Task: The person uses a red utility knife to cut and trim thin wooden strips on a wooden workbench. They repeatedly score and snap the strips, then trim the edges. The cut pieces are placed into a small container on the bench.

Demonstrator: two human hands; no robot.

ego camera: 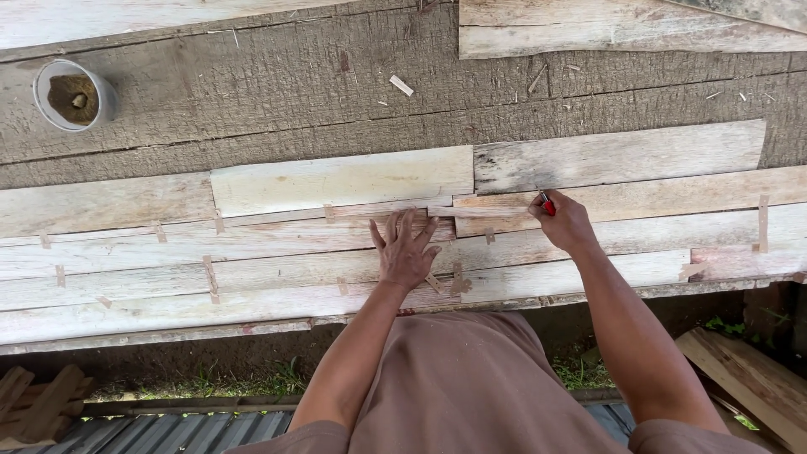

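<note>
I look down on a rough grey plank bench point(277, 92) with pale thin wood strips point(336, 181) laid side by side along its near edge, joined here and there by small tape-like tabs point(210, 279). My left hand point(405, 250) lies flat, fingers spread, palm down on the strips near the middle of the near edge, pressing them to the bench; it grips nothing. My right hand point(565, 222) is closed around a small red-handled tool point(547, 206), a blade or marker, I cannot tell which, with its tip set at the seam where a narrow sliver strip point(475, 212) meets the wider boards. The two hands are apart, the narrow sliver running between them.

These strips look like thin veneer: light, dry, stiff along the grain, and I judge them likely to split or curl if lifted by one end. I would hold them flat with a broad palm, as the left hand does, and pick one up by its long edges near the middle, not at a corner.

A white cup point(71, 94) with brownish contents stands at the far left corner of the bench, well apart from both hands. More pale boards point(622, 29) lie along the far edge, and loose chips dot the grey wood
</note>
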